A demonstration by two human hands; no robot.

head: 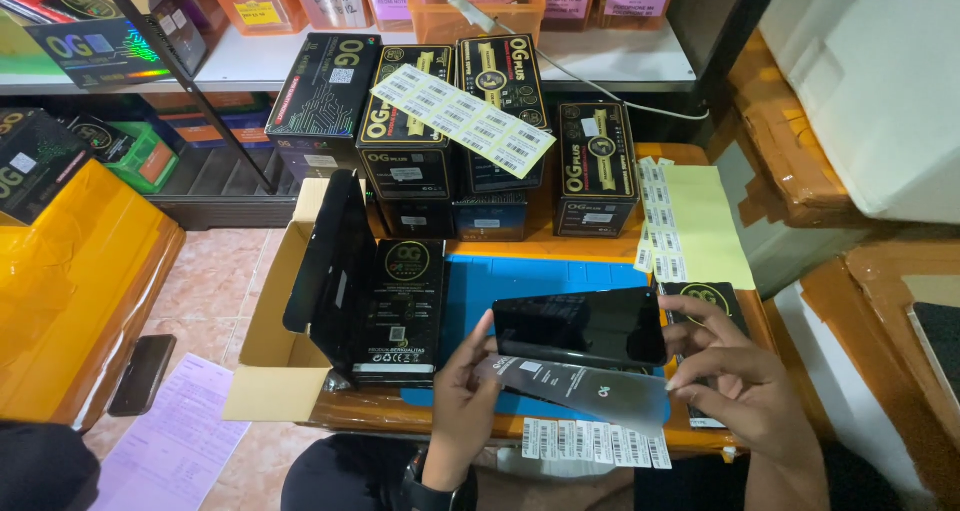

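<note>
My left hand (462, 401) grips the left edge of a flat black glossy phone screen panel (580, 326), held level above a blue mat (500, 281). My right hand (735, 371) holds the panel's right edge, its fingers pinching a translucent grey protective film (580, 389) that hangs off the panel's near side. A black box with its lid raised (375, 291) stands to the left of my left hand. A flat black packet (712, 301) lies under my right hand.
Several black boxes (470, 131) are stacked behind the mat, with a barcode label sheet (465, 116) on top. More label sheets (685, 226) lie at the right, a strip of labels (595, 441) at the near edge. An open cardboard carton (275, 341) sits left, and a phone (142, 373) lies on the floor.
</note>
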